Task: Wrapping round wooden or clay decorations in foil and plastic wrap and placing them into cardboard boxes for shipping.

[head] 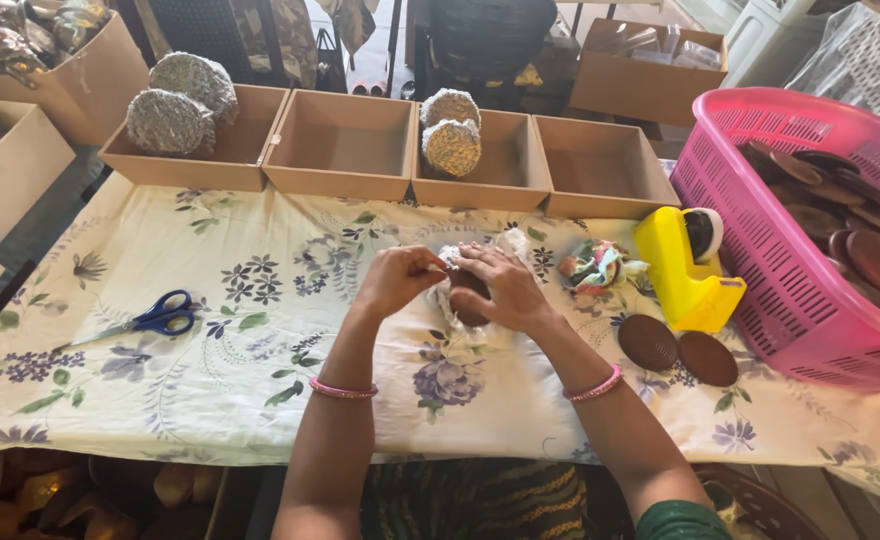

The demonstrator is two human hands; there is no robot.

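Head view shows both forearms angled inward at centre; left hand [396, 280] pinches clear wrapping [480, 262] at nine o'clock of a brown disc [468, 296]; right hand [505, 288] curls over it, gripping.

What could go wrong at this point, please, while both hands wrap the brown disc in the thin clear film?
The clear film looks thin and bunched; it could tear or wrinkle as the left hand pulls it over the brown disc under the right hand. The two loose discs lie near the table's front edge and might get knocked off. The scissors lie open within elbow range.
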